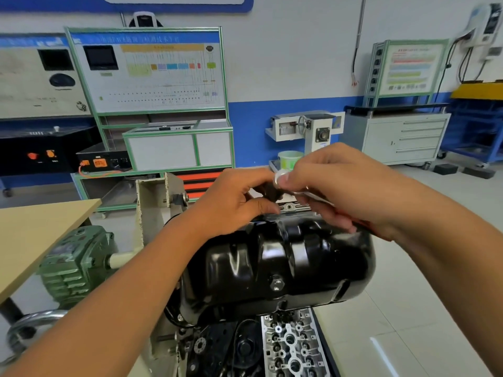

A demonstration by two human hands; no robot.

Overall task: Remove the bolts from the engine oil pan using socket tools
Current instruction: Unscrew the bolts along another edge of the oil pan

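Head view, the only one: up over the far edge of the black oil pan (283, 257), both hands meeting above the flange; left hand (234, 202) curled, fingertips pinching something small and dark, likely a socket or a bolt, too hidden to say which; right hand (337, 186) wrapped round a bright ratchet (304, 190), thumb pressed beside its round silver head, handle running back under the palm; looks like the socket being fitted or a loosened bolt being picked off, though hard to call; pan itself sitting on top of the upturned engine on its stand, glossy, ribbed, drain plug (277, 282) facing the camera on the near wall; pressed steel by the look, stiff but thin at the flange, probably oily and slick, so best taken by the rim on both sides once free, not by the smooth domed belly; bolts small and easy to drop, worth pinching at the head; bare threaded hole showing on the flange strip (292, 206) between the hands; containers next: green tub (289, 159) behind the hands, contents not visible; cylinder head (291, 346) below the pan, valve gear exposed; wooden table (40, 235) off left.
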